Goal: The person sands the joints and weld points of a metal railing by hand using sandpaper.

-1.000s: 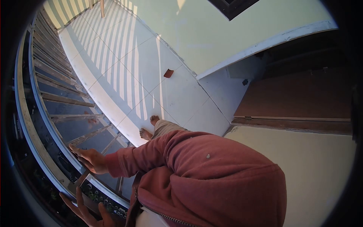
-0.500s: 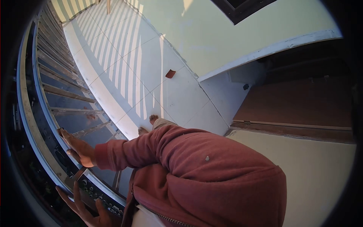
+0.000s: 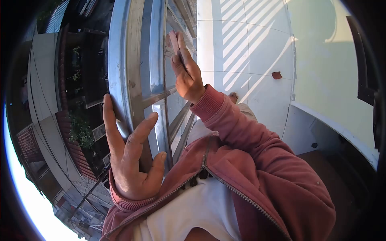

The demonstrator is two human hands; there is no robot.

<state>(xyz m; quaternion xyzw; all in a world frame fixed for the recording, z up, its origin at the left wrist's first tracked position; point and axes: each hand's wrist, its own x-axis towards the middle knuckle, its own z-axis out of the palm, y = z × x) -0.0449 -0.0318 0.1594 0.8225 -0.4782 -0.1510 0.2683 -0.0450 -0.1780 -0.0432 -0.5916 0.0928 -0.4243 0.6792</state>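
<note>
My left hand (image 3: 132, 164) is at the near part of the metal railing (image 3: 118, 68), fingers spread over its pale top rail and thumb held out to the right. Nothing shows in its grasp. Farther along, on the inner side of the railing, my right hand (image 3: 188, 78) is closed with its fingers pointing away from me. A thin dark flat piece (image 3: 181, 58) shows edge-on between its thumb and fingers; most of it is hidden. Beside that hand run the lower rail (image 3: 157, 48) and the slanting bars (image 3: 177, 124).
A small curled reddish-brown piece (image 3: 276, 75) lies on the tiled balcony floor (image 3: 257, 52), striped with sunlight. My bare foot (image 3: 233, 97) stands there. A pale wall (image 3: 317, 48) rises on the right. Beyond the railing are a drop, roofs, a tree (image 3: 80, 130) and wires.
The view has swung so the railing now runs upright through the left-centre, with the street outside visible. My right hand has left the upper rail for the railing's inner side; my left hand stays at the railing.
</note>
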